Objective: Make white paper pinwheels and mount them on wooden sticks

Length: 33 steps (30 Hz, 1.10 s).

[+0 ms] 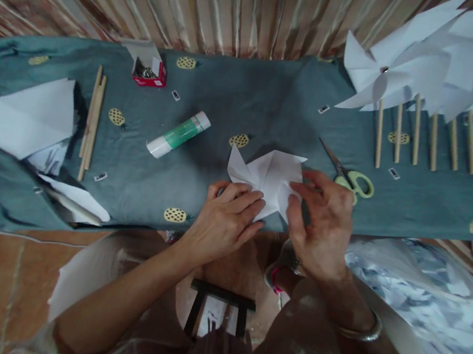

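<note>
A white paper pinwheel [269, 173], with its blades partly folded, lies near the front edge of the cloth-covered table. My left hand [229, 215] presses its fingertips onto the near left of the paper and holds it there. On the other side, my right hand [322, 220] has thumb and fingers closed around the right-hand blade. Green-handled scissors [352, 180] lie just beyond my right hand, their handles partly behind it. Left of the paper rests a green and white glue stick [179, 134].
Several finished pinwheels on sticks [425, 63] lie at the far right. Wooden sticks [94, 124], stacked paper sheets [33, 115] and a red box of small metal pieces [150, 70] are at left. Paper scraps fill a plastic bag [425, 314] below the table.
</note>
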### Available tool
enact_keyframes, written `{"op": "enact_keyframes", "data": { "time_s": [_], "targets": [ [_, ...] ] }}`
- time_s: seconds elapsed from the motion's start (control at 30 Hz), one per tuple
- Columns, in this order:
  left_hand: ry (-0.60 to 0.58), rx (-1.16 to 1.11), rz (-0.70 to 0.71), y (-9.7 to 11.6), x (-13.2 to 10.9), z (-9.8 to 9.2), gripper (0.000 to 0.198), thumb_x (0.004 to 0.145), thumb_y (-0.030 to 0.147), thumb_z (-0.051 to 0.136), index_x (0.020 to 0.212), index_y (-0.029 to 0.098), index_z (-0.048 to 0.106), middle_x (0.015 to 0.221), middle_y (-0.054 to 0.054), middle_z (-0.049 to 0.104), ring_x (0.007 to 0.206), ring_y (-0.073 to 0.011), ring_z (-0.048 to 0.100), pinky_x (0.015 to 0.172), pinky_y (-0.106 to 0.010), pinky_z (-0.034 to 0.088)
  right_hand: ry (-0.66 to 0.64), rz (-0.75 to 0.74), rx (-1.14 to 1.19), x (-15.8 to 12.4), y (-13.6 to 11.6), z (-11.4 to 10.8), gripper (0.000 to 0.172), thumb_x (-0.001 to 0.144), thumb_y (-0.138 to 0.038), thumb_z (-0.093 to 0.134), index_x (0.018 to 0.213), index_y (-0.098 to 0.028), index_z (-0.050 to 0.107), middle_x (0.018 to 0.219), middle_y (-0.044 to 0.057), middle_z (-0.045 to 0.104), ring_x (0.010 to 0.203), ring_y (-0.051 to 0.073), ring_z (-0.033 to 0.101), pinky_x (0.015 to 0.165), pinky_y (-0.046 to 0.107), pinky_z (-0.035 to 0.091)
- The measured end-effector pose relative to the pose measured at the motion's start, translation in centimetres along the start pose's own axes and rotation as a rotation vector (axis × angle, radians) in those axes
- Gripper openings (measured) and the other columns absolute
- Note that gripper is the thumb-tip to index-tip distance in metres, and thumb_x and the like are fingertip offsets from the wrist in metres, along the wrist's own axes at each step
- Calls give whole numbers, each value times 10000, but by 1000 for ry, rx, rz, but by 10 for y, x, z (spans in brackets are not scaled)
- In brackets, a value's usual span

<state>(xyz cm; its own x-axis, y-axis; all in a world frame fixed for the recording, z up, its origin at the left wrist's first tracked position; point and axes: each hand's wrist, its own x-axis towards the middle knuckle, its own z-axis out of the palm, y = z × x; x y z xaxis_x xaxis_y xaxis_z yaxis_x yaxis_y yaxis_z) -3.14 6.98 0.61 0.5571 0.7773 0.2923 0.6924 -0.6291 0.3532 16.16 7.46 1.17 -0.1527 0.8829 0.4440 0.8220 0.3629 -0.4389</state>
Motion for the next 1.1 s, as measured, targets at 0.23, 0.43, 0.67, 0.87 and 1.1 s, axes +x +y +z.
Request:
{"op": "enact_keyframes", "data": {
  "time_s": [0.23,0.43,0.67,0.87,1.1],
  "targets": [
    [2,-3,-1,0,1,0,281,926,334,566,1110,142,657,1174,-74,701,1068,-253,555,925,-437,343,1,105,53,9,12,3,161,922,-265,553,1051,-196,619,997,83,700,948,240,639,840,403,510],
    [-33,-26,-15,0,1,-1,288,944,337,529,1129,152,649,1193,-81,690,1087,-252,556,935,-449,348,-69,-32,18,10,11,9,167,946,-182,495,1034,-206,635,1015,62,709,940,216,627,870,385,496],
    [-45,-30,-22,0,0,0,299,949,352,517,1134,159,651,1207,-86,683,1104,-260,550,956,-459,342,-156,-125,-13,7,10,10,241,943,-167,500,1093,-266,661,1067,61,691,971,236,616,882,423,518],
    [-50,-29,-24,-1,0,1,309,945,358,525,1143,156,648,1220,-83,680,1111,-262,544,963,-461,341,-200,-121,-6,6,9,9,275,944,-165,496,1117,-287,672,1078,66,688,978,257,609,876,449,520],
    [-42,-5,-18,0,1,-1,299,949,347,523,1143,153,644,1220,-61,687,1104,-252,546,967,-452,341,-174,-212,-31,5,11,9,227,933,-154,522,1067,-209,697,1065,80,688,966,238,598,843,408,538]
  ]
}}
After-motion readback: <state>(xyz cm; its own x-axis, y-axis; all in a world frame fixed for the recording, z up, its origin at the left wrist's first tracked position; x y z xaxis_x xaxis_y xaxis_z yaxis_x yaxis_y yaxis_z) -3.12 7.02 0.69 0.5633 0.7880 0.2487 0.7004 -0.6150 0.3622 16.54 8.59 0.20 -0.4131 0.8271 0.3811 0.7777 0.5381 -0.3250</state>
